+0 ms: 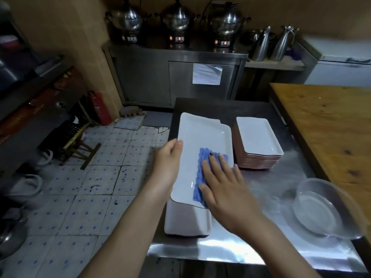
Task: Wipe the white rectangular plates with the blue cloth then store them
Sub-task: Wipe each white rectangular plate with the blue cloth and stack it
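A white rectangular plate (200, 137) is held tilted above the steel table (261, 189). My left hand (168, 161) grips its left rim, thumb on top. My right hand (222, 185) lies flat with straight fingers on the blue cloth (202, 161), pressing it onto the plate's near half. Under the lifted plate another white plate (186, 221) lies on the table. To the right stands a tall stack of white plates (259, 139).
A clear plastic bowl (325, 207) sits at the table's right front. A wooden tabletop (329, 121) borders the right side. Behind stands a steel cabinet (176, 77) with three pots. A stool (78, 143) and a red extinguisher (100, 107) stand on the tiled floor at left.
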The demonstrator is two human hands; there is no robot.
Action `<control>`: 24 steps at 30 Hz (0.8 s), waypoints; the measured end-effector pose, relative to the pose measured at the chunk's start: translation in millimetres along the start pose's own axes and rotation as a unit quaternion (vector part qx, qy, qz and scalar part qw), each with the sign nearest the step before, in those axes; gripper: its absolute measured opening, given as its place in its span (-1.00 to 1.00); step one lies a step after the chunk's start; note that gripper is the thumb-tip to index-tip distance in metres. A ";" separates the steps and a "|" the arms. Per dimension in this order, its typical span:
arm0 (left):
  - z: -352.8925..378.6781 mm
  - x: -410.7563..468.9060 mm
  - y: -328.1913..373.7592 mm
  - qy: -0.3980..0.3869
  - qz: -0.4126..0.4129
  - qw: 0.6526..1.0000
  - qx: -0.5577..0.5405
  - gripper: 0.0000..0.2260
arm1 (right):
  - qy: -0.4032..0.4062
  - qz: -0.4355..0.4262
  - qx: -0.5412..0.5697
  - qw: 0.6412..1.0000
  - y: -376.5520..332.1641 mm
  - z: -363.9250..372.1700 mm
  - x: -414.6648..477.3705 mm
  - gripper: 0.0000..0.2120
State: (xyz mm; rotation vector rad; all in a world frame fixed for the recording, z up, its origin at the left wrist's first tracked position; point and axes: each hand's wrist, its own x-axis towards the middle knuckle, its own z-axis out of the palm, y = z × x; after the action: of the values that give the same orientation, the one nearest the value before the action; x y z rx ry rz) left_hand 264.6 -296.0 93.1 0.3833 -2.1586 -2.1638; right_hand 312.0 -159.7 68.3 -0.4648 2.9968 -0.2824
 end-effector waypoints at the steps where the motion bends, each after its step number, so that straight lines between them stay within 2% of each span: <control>1: 5.9 -3.5 -2.8 -0.010 -0.003 1.000 0.003 -0.83 | 0.017 -0.016 -0.003 1.000 0.9 -1.4 8.1 -0.26; 3: 17.7 -11.2 -6.3 -0.023 -0.002 1.000 0.006 -0.82 | 0.084 -0.043 -0.050 0.994 9.8 -10.7 29.0 -0.30; 4: 21.7 -14.1 -7.1 -0.025 -0.004 1.000 0.010 -0.80 | 0.115 -0.017 -0.069 0.991 15.7 -16.5 37.6 -0.34; 5: 22.8 -15.4 -8.1 -0.024 -0.008 1.000 0.009 -0.79 | 0.121 0.013 -0.070 0.990 23.4 -21.6 43.5 -0.38; 7: 17.4 -14.2 -8.0 -0.023 -0.018 1.000 -0.010 -0.80 | 0.078 0.060 -0.053 0.994 37.6 -19.7 40.6 -0.46; 10: 5.7 -7.7 -7.1 0.005 -0.020 0.999 -0.036 -0.74 | 0.126 0.007 -0.067 0.990 21.2 -8.4 12.3 -0.43; 13: 7.9 -7.8 -8.5 0.009 -0.006 0.999 -0.031 -0.79 | 0.045 -0.082 -0.003 0.996 -1.4 -2.6 5.9 -0.34; 14: 11.2 -10.7 -7.9 0.000 0.001 0.999 -0.032 -0.81 | 0.063 -0.086 0.002 0.994 -2.5 -4.6 12.0 -0.33; 16: 15.9 -16.0 -5.9 -0.026 0.012 0.999 -0.032 -0.83 | 0.103 -0.048 -0.032 0.993 3.7 -18.0 28.1 -0.34; 18: 13.3 -18.3 -1.6 -0.035 0.014 0.999 -0.017 -0.78 | 0.091 0.028 -0.039 0.995 20.4 -26.3 37.8 -0.44; 20: 4.7 -15.3 2.1 -0.021 0.005 1.000 -0.010 -0.76 | 0.085 0.063 -0.041 0.994 31.0 -26.1 30.2 -0.47; 22: -3.3 -10.3 3.8 0.006 0.001 1.000 -0.012 -0.76 | 0.071 0.032 -0.052 0.996 24.1 -18.9 13.5 -0.34; 24: -5.2 -7.6 2.9 0.032 -0.004 0.999 -0.019 -0.76 | 0.033 -0.016 -0.009 0.999 7.8 -8.6 -1.2 -0.26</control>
State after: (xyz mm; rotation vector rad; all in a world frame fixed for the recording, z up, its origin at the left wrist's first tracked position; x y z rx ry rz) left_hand 272.7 -299.5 97.0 0.4520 -2.0832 -2.1615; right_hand 309.8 -150.6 75.3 -0.5142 3.0609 -0.2796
